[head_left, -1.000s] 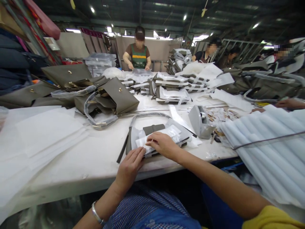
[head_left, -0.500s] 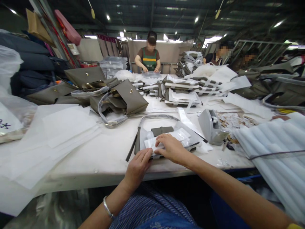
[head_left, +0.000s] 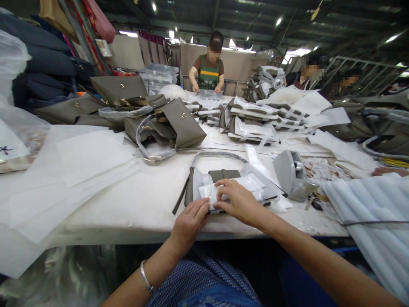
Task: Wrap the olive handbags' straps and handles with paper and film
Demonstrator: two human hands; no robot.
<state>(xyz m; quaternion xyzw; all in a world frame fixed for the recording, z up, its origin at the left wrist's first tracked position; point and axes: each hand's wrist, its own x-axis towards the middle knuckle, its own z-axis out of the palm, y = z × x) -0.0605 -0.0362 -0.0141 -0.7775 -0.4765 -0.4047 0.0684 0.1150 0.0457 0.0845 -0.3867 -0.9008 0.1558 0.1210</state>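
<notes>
A grey-brown handbag lies flat near the front edge of the table, covered in part by white wrapping. Its handle is sleeved in clear plastic and arches behind it; a dark strap hangs off its left side. My left hand is closed on the bag's near edge, fingers pressed together. Just right of it, my right hand bends over the wrapping, curled fingertips close to the thumb in a pinch on the white layer. The fingertips partly hide what they grip.
Left stand open handbags and white sheets. Behind are stacked wrapped bags. A grey tape dispenser and a foam bundle are at right. A co-worker works across the table; other people are at far right.
The view has shifted slightly, so everything sits a little further right. My right index finger is more bent over the wrapping. Both hands stay at the bag's near edge.
</notes>
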